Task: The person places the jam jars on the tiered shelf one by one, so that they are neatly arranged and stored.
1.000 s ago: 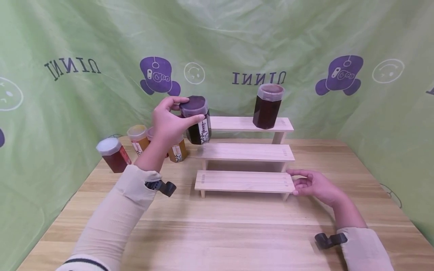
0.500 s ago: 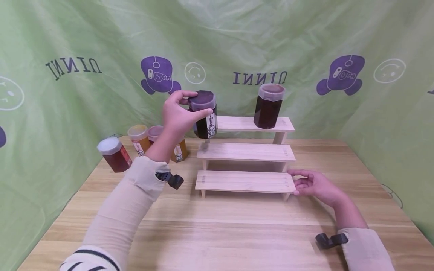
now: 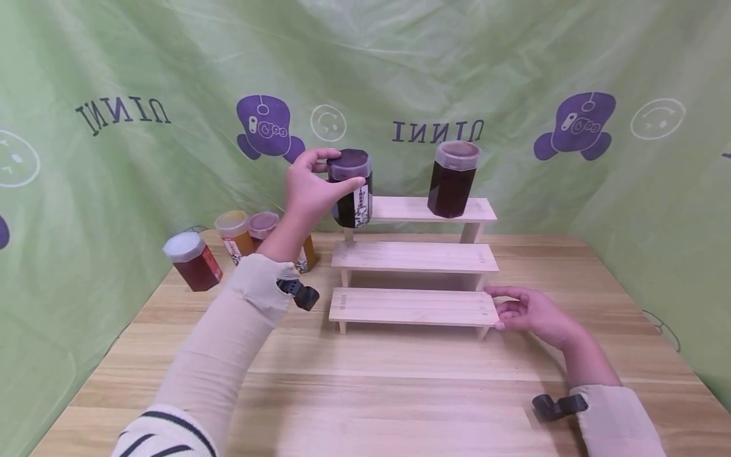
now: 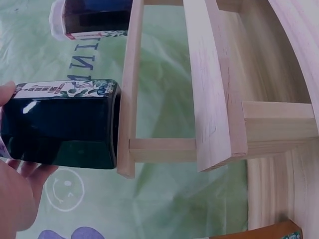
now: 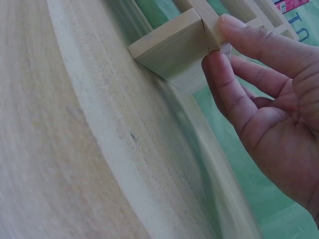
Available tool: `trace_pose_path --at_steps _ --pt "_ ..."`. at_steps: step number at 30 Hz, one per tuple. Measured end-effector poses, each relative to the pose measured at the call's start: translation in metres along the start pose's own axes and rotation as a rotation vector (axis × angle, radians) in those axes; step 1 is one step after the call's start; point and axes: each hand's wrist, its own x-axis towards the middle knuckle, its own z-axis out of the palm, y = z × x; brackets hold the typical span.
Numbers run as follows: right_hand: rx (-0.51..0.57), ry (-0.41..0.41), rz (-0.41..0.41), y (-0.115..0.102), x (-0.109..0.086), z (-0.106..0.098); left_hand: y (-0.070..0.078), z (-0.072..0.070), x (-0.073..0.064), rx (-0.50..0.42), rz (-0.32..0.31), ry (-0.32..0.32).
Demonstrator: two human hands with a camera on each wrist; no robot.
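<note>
My left hand (image 3: 313,189) grips a dark octagonal jar (image 3: 349,170) near its lid, thumb in front and fingers behind. The jar is upright at the left end of the top step of a three-step wooden display stand (image 3: 414,306). In the left wrist view the jar's base (image 4: 110,127) lies against or very close to the top board; I cannot tell if it bears its weight. My right hand (image 3: 533,312) pinches the right end of the lowest step between thumb and fingers. Another dark jar (image 3: 452,189) stands on the top step's right end.
To the left on the wooden table (image 3: 365,400) stand a red jar with a white lid (image 3: 194,263), a yellow jar (image 3: 233,235), a pink-lidded jar (image 3: 263,225) and an amber jar (image 3: 307,255) partly behind my left arm. A green printed curtain (image 3: 365,76) surrounds the table.
My left hand has carried the dark jar rightward and upward, from left of the stand to the top step's left end. My right hand has stayed on the lowest step.
</note>
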Motion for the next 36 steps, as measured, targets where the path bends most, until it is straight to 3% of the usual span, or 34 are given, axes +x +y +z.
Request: trace_pose_path --at_steps 5,10,20,36 --pt "-0.02 0.004 0.003 0.003 0.001 0.0 -0.006 0.004 0.004 -0.017 0.02 0.0" --pt "-0.019 0.008 0.002 0.002 0.001 0.002 -0.009 0.003 0.005 -0.094 0.025 -0.02" --pt "-0.009 0.015 0.005 0.003 0.0 0.001 -0.014 0.005 0.015 -0.089 -0.032 -0.092" --pt "0.008 -0.002 -0.007 0.001 0.001 0.0 -0.023 0.013 0.027 -0.166 -0.015 -0.164"
